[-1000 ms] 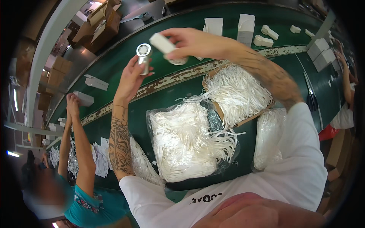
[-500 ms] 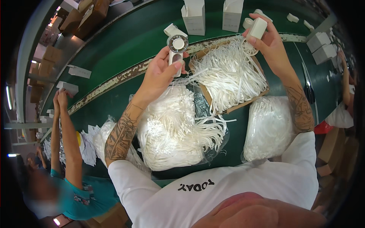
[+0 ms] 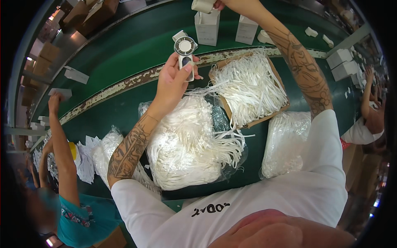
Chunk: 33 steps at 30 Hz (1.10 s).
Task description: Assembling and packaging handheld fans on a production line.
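Note:
My left hand (image 3: 170,84) is closed round the handle of a small white handheld fan (image 3: 185,46), its round grille facing up. At the top edge, my right hand (image 3: 225,4) is partly cut off and closed on another white handheld fan (image 3: 202,5), just over an open white box (image 3: 206,29). A third white fan (image 3: 179,36) lies on the belt behind the one in my left hand. Below my hands, loose white straps (image 3: 250,89) fill a shallow carton, and an opened clear bag of white straps (image 3: 182,149) lies nearer me.
A second white box (image 3: 247,29) stands on the green belt (image 3: 136,45); white pieces (image 3: 311,32) lie further right. A filled clear bag (image 3: 285,144) rests at the right. A co-worker's hand (image 3: 56,98) touches a white box at left. Another person sits at far right.
My right hand has carried its fan up and left, from beside the carton to over the open box. My left hand has shifted slightly left, keeping its fan. The left co-worker's hands have moved apart.

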Each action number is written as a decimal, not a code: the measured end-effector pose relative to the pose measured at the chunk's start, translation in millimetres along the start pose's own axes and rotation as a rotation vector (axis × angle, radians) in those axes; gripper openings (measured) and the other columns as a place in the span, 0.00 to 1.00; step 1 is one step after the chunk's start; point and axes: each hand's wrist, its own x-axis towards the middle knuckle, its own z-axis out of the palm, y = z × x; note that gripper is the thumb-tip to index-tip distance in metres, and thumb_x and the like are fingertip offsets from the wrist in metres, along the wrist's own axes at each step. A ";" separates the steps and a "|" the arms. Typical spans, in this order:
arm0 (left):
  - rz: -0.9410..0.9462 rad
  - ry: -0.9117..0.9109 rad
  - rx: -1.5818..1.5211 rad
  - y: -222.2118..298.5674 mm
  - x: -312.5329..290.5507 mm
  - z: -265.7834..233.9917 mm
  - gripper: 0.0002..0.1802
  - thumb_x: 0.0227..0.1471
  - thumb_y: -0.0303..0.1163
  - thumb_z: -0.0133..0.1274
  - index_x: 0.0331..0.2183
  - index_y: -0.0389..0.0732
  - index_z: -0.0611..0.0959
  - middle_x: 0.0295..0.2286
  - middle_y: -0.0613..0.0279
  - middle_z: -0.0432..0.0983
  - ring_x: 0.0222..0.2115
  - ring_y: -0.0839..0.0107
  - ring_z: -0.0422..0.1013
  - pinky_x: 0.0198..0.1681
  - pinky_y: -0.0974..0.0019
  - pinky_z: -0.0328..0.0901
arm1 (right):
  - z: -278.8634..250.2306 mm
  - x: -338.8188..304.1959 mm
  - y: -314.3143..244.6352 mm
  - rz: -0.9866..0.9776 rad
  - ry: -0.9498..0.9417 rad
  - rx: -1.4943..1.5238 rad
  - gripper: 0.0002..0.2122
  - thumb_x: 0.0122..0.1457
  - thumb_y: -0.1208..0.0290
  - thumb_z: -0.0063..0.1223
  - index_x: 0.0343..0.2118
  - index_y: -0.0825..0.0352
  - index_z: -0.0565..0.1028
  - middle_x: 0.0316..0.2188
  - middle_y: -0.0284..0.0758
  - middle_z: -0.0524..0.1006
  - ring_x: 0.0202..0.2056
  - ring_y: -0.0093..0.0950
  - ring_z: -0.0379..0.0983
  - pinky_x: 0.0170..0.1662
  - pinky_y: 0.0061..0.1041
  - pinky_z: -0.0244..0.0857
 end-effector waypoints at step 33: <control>0.283 0.242 0.517 67.4 29.9 -48.9 0.30 0.55 0.30 0.61 0.54 0.35 0.63 0.44 0.53 0.75 0.41 0.73 0.73 0.39 0.71 0.71 | 99.9 -26.1 72.1 -0.618 -0.042 -0.844 0.12 0.57 0.60 0.58 0.38 0.62 0.76 0.34 0.37 0.77 0.38 0.37 0.74 0.38 0.35 0.70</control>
